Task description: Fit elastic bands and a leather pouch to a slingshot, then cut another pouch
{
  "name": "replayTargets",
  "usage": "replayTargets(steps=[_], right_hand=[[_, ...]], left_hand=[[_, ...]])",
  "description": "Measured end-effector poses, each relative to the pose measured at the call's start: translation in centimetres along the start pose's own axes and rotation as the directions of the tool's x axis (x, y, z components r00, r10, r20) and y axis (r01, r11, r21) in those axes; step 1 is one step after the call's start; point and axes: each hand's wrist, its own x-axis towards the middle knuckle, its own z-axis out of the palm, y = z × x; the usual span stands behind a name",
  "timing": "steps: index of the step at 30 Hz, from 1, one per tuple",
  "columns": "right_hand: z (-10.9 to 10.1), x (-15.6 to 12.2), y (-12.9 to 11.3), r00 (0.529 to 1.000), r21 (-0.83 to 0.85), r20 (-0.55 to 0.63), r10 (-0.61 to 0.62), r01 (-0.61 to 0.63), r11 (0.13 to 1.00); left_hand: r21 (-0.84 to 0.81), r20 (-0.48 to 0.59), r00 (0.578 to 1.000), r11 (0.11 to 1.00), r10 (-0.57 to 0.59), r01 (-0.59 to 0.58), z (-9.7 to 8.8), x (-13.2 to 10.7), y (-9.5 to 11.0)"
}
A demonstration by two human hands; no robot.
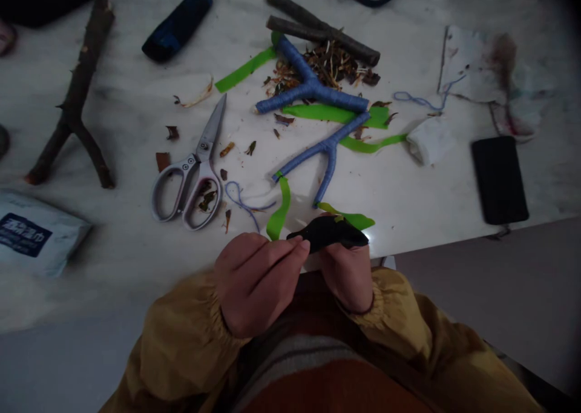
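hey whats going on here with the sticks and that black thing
A person in a yellow jacket holds a small black piece in both hands at the table's near edge. The left hand pinches its left end and the right hand grips it from below. Beyond the hands, the white table has blue-wrapped forked sticks, green strips, scissors, a bare forked stick and a black phone.

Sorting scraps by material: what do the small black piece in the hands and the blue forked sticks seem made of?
Small black piece: soft, matte, maybe fabric or leather; bends between left hand and right hand. Blue forked sticks: probably branches wound in yarn; fine wrapped ridges.
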Motion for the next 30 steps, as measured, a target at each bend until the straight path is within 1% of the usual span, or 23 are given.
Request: replayTargets(steps=[2, 4, 6, 11, 13, 16, 18, 20, 24, 26, 30], right_hand=[[-0.4, 0.0, 0.2, 1.0, -0.022, -0.004, -0.013, 0.013, 1.0], [-0.6, 0.0, 0.3, 0.999, -0.044, 0.033, -0.022, 0.023, 0.999], [-0.8, 0.0, 0.4, 0.997, -0.065, 0.073, -0.027, 0.031, 0.997], [-0.8, 0.2, 0.2, 0.982, -0.146, 0.187, -0.036, 0.064, 0.987], [-1.0, 0.4, 0.2, 0.977, -0.155, 0.205, -0.062, 0.095, 0.983], [-1.4, 0.7, 0.4, 0.972, -0.163, 0.212, -0.105, 0.14, 0.977], [-1.7, 0.9, 0.6, 0.97, -0.2, 0.216, -0.109, 0.154, 0.968], [-1.9, 0.9, 0.8, 0.979, -0.225, 0.189, -0.078, 0.12, 0.967], [-1.8, 0.5, 0.9, 0.997, -0.157, 0.069, -0.015, 0.026, 0.987], [-1.7, 0.4, 0.7, 0.999, -0.134, 0.034, -0.011, 0.016, 0.991], [-1.4, 0.3, -0.1, 0.999, -0.087, 0.021, -0.04, 0.042, 0.995]], left_hand=[[-0.026, 0.013, 1.0, 0.999, -0.026, 0.027, 0.1, -0.3, 0.0], [-0.051, 0.036, 0.998, 0.997, -0.051, 0.053, 0.0, -0.4, 0.1], [-0.06, 0.044, 0.998, 0.997, -0.044, 0.046, 0.0, -0.3, 0.2], [-0.041, 0.003, 0.999, 0.999, -0.034, 0.034, -0.2, 0.2, 0.6], [-0.024, 0.007, 1.0, 1.0, -0.014, 0.014, -0.3, 0.2, 0.6], [0.01, 0.048, 0.998, 0.999, 0.048, -0.048, -0.6, -0.2, 0.5], [0.024, 0.07, 0.995, 0.998, 0.064, -0.066, -0.6, -0.5, 0.4], [0.038, 0.082, 0.995, 0.998, 0.055, -0.058, -0.6, -0.6, 0.3], [0.047, 0.057, 0.997, 0.997, 0.06, -0.063, -0.4, -0.5, 0.3], [0.038, 0.048, 0.996, 0.996, 0.075, -0.077, -0.4, -0.5, 0.3], [0.016, 0.075, 0.993, 0.995, 0.093, -0.094, -0.6, -0.8, 0.1]])
